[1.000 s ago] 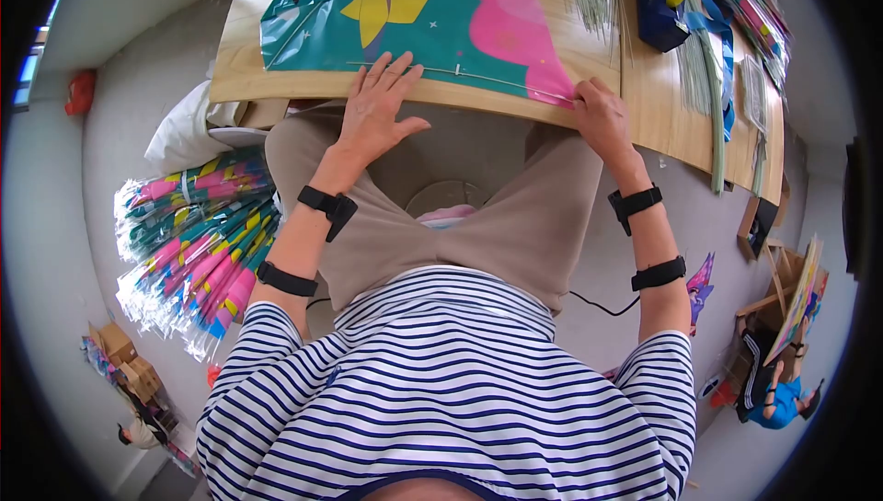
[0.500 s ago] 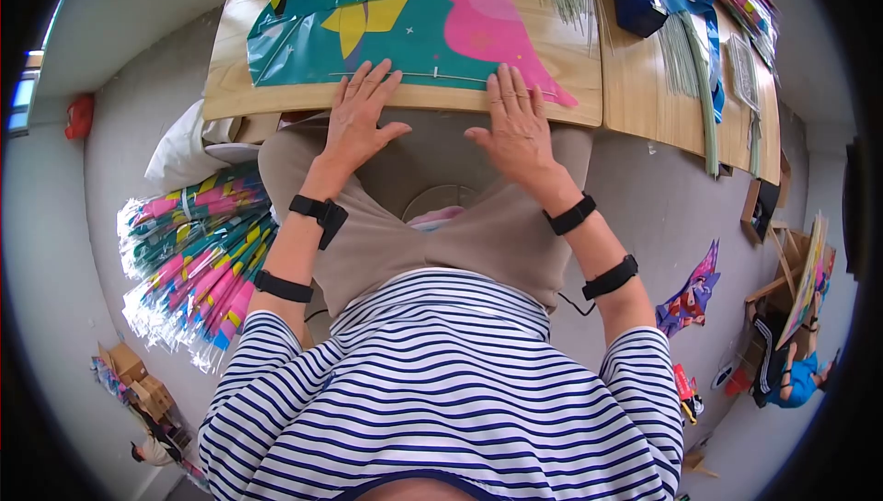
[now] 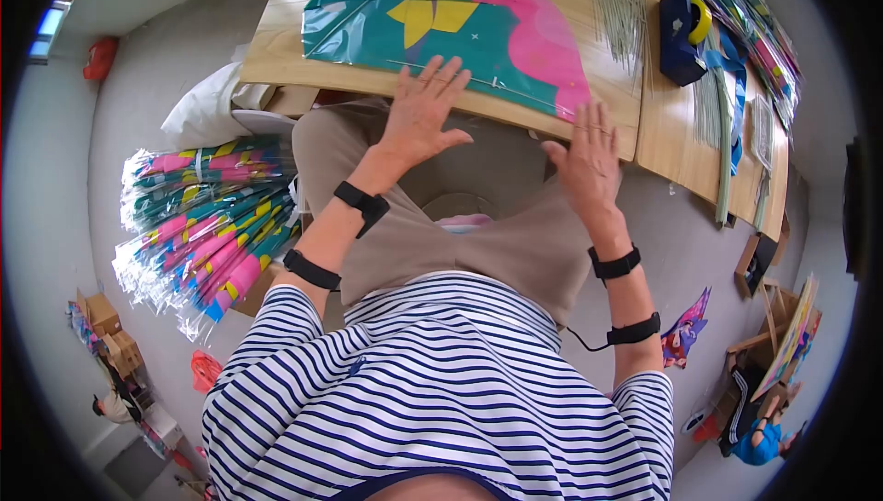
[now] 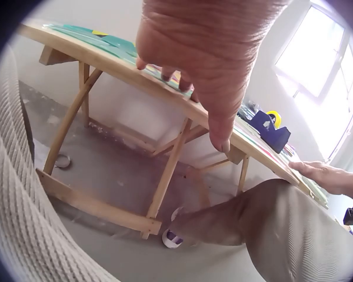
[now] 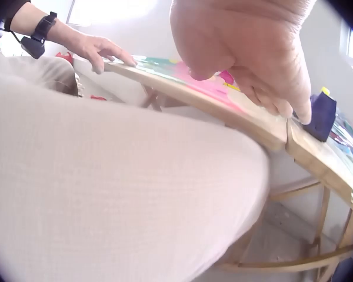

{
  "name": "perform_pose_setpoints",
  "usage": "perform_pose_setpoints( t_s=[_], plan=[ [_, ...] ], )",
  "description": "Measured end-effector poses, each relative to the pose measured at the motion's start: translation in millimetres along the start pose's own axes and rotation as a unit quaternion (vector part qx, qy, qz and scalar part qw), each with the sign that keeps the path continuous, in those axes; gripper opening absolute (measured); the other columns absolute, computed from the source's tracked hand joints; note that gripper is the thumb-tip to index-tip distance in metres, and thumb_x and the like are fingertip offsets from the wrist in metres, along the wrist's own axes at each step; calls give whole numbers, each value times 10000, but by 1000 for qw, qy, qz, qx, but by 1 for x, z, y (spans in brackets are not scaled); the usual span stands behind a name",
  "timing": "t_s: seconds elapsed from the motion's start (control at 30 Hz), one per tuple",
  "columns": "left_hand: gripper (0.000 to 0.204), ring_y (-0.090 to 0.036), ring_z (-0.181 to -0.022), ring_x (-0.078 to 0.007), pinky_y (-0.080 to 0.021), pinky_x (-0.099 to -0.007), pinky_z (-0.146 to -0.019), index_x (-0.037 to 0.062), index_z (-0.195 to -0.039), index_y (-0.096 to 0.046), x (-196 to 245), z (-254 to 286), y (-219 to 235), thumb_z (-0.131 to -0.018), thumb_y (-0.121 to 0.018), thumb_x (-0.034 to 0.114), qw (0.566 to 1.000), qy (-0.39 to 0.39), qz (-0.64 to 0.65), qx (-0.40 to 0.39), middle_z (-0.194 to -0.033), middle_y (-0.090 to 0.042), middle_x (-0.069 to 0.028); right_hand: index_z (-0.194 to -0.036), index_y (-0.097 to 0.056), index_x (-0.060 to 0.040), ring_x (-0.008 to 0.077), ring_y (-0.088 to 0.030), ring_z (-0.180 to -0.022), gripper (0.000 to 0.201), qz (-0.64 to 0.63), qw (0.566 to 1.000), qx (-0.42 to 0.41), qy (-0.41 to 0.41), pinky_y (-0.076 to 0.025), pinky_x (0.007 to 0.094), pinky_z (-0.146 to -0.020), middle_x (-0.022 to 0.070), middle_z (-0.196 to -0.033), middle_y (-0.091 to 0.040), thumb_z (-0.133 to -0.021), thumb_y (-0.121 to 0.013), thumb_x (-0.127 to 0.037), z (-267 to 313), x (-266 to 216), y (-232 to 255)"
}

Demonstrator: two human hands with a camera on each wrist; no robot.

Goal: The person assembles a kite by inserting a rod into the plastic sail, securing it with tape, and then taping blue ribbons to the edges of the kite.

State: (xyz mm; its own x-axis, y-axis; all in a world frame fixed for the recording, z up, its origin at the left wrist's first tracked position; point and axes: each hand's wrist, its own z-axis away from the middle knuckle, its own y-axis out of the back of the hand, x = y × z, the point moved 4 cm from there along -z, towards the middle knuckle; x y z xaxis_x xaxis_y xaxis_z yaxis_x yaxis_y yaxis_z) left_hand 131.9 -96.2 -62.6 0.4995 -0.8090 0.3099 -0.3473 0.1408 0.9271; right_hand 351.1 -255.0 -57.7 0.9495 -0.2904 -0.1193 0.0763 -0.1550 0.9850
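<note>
- Left hand (image 3: pixel 426 116): fingers straight and spread, gripping nothing, laid over the near edge of the printed sheet (image 3: pixel 524 32); in its own wrist view the palm and table edge hide part of the fingers.
- Right hand (image 3: pixel 589 161): fingers extended, holding nothing, at the sheet's pink corner; whether the fingertips press or hover is hard to tell.
- The sheet lies ahead of both hands, its far part cut off by the head view's top edge.
- A thin rod (image 3: pixel 524 93) runs along it between the hands, partly covered by the left fingers.
- Beyond the right hand, thin sticks (image 3: pixel 616 4) are cropped at the top.
</note>
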Motion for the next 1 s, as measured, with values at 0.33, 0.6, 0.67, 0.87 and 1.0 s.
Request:
perform_pose_setpoints(
  t_s=[0.33, 0.6, 0.67, 0.87, 1.0],
  plan=[
    [1022, -239, -1520, -249, -155, -593, -1218, 150, -1563, -332, -14, 8, -16, -725, -813, 483, 999, -3, 18, -34, -1629, -308, -36, -1510, -341, 51, 363, -246, -1509, 880, -34, 996, -25, 83, -185, 576, -1202, 222, -1610, -287, -883, -687, -460, -26, -58, -37],
    [1012, -254, -1516, -229, -141, -631, -1204, 155, -1565, -329, -94, 36, 17, -734, -793, 502, 995, 97, -30, -18, -1642, -290, -13, -1525, -319, 45, 361, -225, -1517, 909, -19, 995, -38, 89, -189, 580, -1199, 224, -1616, -273, -874, -693, -470, -25, -59, -37],
    [986, -241, -1523, -212, -118, -640, -1204, 174, -1566, -332, -109, 42, 22, -752, -782, 498, 992, 122, -36, -17, -1649, -281, 13, -1525, -320, 43, 363, -224, -1518, 908, -19, 995, -38, 90, -193, 582, -1197, 224, -1615, -276, -876, -691, -473, -25, -59, -37],
    [925, -265, -1515, -264, -124, -620, -1198, 157, -1530, -414, -112, 44, 34, -772, -739, 575, 983, 165, -84, -13, -1623, -345, -33, -1480, -421, 12, 381, -304, -1478, 782, -116, 990, -35, 74, -265, 542, -1180, 236, -1568, -359, -889, -708, -412, -31, -48, -30],
    [808, -376, -1447, -317, -238, -583, -1174, 134, -1464, -502, -84, 46, 60, -763, -815, 386, 985, 158, -35, 67, -1527, -485, -57, -1299, -591, 4, 385, -537, -1215, 490, -271, 949, 146, -61, -445, 451, -1000, 241, -1292, -565, -886, -711, -231, -48, 22, 16]
  ],
)
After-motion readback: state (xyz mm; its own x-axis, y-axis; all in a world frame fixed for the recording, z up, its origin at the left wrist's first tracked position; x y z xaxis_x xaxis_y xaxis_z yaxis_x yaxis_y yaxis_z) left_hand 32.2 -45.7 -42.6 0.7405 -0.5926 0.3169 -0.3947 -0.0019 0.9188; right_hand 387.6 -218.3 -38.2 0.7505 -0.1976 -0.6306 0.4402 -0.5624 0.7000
